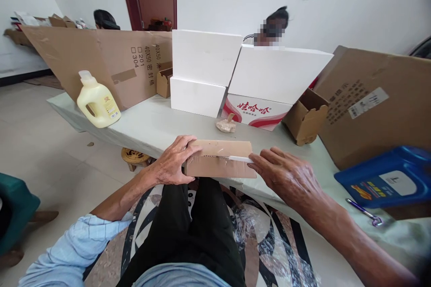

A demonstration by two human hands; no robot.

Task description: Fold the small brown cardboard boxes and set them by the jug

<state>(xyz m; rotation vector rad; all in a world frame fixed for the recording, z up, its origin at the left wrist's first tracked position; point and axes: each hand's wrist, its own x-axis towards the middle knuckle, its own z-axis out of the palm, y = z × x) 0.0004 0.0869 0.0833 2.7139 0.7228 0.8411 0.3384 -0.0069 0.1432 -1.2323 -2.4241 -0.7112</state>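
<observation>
A small flat cardboard box lies at the near edge of the table, its top flaps closed. My left hand grips the box's left end, fingers curled over the top. My right hand lies at the box's right end, its fingers stretched flat and pressed together, fingertips on a white strip that runs along the flap seam. My legs in black trousers are under the table's edge.
On the table are a yellow detergent jug, white foam boxes, a red-printed carton, a small open cardboard box, a crumpled tape wad, a blue jug and a pen. Large cardboard sheets stand behind; two people sit beyond.
</observation>
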